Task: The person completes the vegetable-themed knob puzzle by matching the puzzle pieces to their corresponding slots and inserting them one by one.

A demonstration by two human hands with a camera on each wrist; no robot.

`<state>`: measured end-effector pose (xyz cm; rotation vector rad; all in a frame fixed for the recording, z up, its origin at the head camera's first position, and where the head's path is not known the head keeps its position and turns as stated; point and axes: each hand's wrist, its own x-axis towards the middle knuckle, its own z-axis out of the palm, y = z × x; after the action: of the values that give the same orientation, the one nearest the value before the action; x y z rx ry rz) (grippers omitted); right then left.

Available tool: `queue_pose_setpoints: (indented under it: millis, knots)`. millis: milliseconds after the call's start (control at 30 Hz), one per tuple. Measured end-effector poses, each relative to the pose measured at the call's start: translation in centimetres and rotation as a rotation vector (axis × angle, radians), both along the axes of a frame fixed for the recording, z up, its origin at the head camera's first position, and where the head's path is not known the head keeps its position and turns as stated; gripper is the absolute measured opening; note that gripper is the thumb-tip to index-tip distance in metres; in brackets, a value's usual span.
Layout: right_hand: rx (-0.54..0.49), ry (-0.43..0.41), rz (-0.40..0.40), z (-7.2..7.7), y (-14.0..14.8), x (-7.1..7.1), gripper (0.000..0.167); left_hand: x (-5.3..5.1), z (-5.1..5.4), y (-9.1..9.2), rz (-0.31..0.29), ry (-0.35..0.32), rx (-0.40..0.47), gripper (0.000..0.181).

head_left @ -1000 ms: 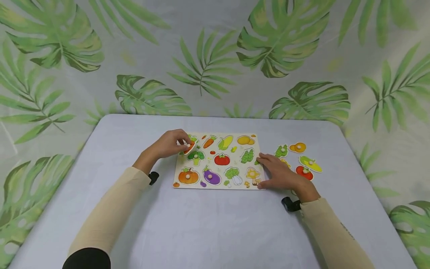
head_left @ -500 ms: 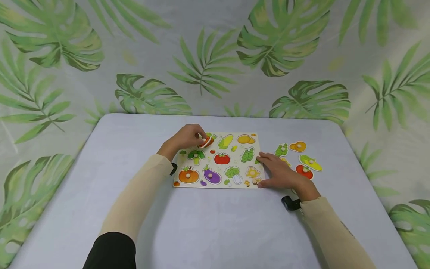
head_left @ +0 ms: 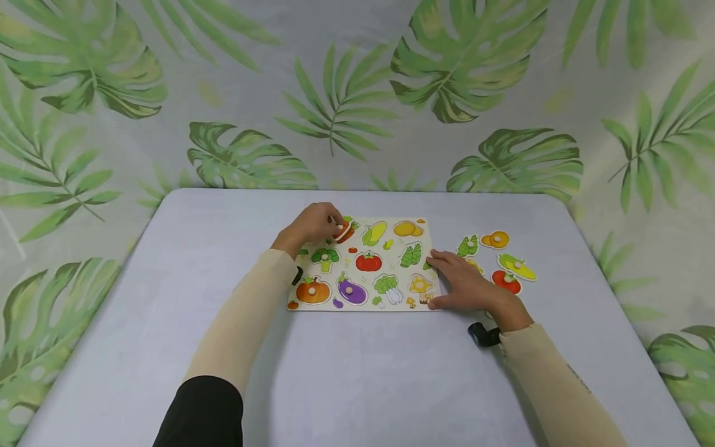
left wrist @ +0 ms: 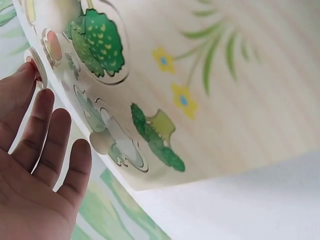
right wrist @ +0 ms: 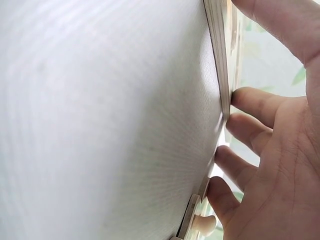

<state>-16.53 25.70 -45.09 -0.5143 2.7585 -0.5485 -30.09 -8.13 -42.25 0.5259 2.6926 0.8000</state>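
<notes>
A wooden vegetable puzzle board lies on the table. My left hand pinches an orange-red puzzle piece with a green top, seemingly a carrot, tilted over the carrot place in the far row. In the left wrist view, thumb and forefinger hold this piece near its edge. Broccoli, pumpkin and eggplant pieces with knobs sit in the board. My right hand rests at the board's right edge, fingers spread and touching it; its palm holds nothing.
Right of the board lie loose knobbed pieces: a green one, a potato-like one, a corn and a tomato. Another yellow piece is partly hidden behind my right hand. A leaf-patterned cloth hangs behind the table.
My left hand has carried the orange-red piece rightward from the board's far left corner to the carrot place, then barely moved. The right hand has stayed at the board's edge.
</notes>
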Motion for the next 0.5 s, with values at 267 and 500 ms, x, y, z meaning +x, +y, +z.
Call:
queue_pose_setpoints:
  millis: [267,500]
  knots:
    - [-0.011,0.003,0.003,0.18,-0.13,0.22,0.094,-0.31,-0.86,0.46,-0.022,0.006,-0.022,0.023]
    - [0.0,0.003,-0.001,0.35,-0.18,0.22,0.094,-0.22,-0.98,0.95,-0.008,0.021,-0.065,0.023]
